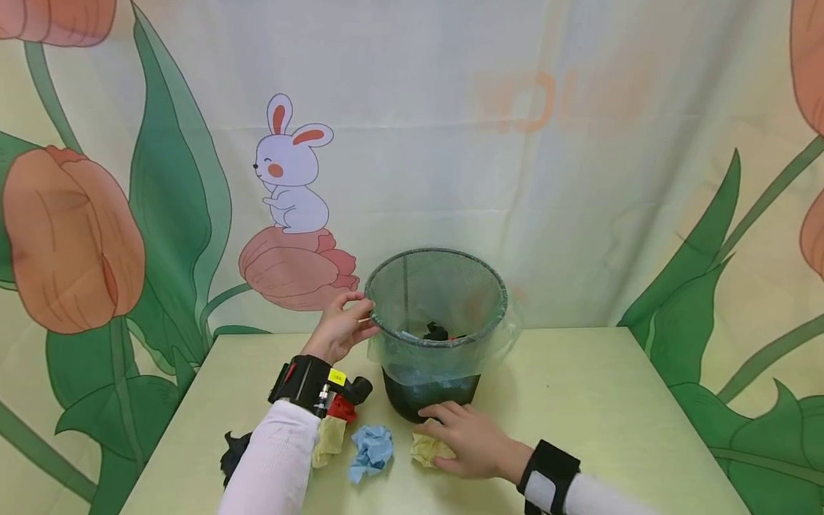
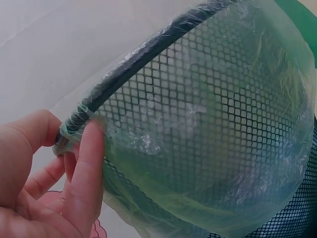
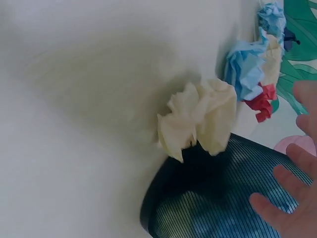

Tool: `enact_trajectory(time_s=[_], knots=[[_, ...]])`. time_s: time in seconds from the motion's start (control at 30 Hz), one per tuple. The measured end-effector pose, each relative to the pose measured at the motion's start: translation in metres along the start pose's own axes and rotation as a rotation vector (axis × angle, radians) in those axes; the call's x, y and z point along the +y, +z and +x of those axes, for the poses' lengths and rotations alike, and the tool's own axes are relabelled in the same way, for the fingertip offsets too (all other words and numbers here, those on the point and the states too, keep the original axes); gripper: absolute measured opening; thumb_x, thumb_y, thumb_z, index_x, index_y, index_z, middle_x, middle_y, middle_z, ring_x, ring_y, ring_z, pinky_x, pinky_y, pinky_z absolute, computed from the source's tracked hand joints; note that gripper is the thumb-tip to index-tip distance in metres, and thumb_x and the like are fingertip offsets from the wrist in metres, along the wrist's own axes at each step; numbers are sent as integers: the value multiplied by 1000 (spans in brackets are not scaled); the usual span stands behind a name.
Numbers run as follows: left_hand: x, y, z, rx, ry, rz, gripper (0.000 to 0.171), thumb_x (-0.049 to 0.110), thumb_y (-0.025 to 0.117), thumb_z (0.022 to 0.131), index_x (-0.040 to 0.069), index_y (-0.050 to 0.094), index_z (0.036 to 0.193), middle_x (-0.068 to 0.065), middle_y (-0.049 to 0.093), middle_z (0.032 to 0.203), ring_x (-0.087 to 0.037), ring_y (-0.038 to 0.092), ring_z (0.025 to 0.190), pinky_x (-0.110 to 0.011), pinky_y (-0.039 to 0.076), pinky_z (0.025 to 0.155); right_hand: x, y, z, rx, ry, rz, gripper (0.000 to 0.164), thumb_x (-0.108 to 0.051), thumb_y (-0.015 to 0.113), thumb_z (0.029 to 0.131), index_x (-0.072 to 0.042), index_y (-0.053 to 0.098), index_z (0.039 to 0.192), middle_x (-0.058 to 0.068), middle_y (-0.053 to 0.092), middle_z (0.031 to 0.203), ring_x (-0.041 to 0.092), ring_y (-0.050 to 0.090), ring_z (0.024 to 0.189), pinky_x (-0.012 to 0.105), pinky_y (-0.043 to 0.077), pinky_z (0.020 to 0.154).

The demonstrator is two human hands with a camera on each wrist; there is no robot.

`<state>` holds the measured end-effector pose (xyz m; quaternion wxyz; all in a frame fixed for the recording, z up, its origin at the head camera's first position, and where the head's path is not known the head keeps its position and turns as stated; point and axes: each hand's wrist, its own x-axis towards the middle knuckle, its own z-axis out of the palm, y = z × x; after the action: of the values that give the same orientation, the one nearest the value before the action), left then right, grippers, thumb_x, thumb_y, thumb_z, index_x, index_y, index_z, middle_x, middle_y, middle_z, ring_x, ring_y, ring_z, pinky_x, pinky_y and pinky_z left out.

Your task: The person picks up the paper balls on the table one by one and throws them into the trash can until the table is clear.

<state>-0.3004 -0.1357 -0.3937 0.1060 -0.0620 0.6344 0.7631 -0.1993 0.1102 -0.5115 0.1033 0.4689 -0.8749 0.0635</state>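
Noted black paper (image 1: 234,452) at far left, partly behind the sleeve (image 1: 277,458); next, yellow scrap (image 1: 330,440) just below red paper (image 1: 341,408). Saw left hand (image 1: 341,327) up at left rim of bin (image 1: 431,400), with thumb and fingers drawn together in a pinch on rim and bag (image 2: 148,141). Judged a light pinch best there: firm enough to steady the mesh, soft enough not to tug or tear the thin film. Passed on to blue ball (image 1: 371,452), loose on table (image 1: 560,400). Found yellow ball (image 3: 198,119) on table too, just by the near foot of bin; could not tell about contact with the wall. Glimpsed black scrap (image 1: 435,331) inside bin. Came last to right hand (image 1: 473,440), over yellow ball, with fingers spread, slightly bent and apparently without hold of anything. Judged it wise to lower fingertips round both sides of yellow ball before squeezing, to avoid nudging bin, then to lift away from the wall. Put down yellow ball as pale, crumpled and loosely two-lobed, with sharp creases, ragged corners and a dip between the lobes; probably light, and quick to give under a hard squeeze.
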Motion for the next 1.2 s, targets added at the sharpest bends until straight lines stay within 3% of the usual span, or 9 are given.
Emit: enact_trajectory(time_s=[0.13,0.63,1.2], knots=[[0,0,-1,1,2,9,29,12,53,91,12,39,116,-8,44,94,-13,51,64,-23,56,65,-1,12,1,-48,41,5,51,-43,62,83,-30,49,131,-1,44,136,19,45,118,37,48,87],[1,0,-1,2,5,10,30,12,54,90,11,39,117,-8,43,94,-12,50,63,-22,56,64,7,47,-3,-86,84,1,56,-41,63,82,-25,47,133,4,43,138,24,44,120,46,47,87],[1,0,-3,-3,2,5,32,13,54,91,11,38,118,-9,43,96,-13,50,64,-22,56,65,8,81,-13,-250,238,74,56,-43,62,81,-36,44,134,1,41,138,28,43,121,46,52,69]])
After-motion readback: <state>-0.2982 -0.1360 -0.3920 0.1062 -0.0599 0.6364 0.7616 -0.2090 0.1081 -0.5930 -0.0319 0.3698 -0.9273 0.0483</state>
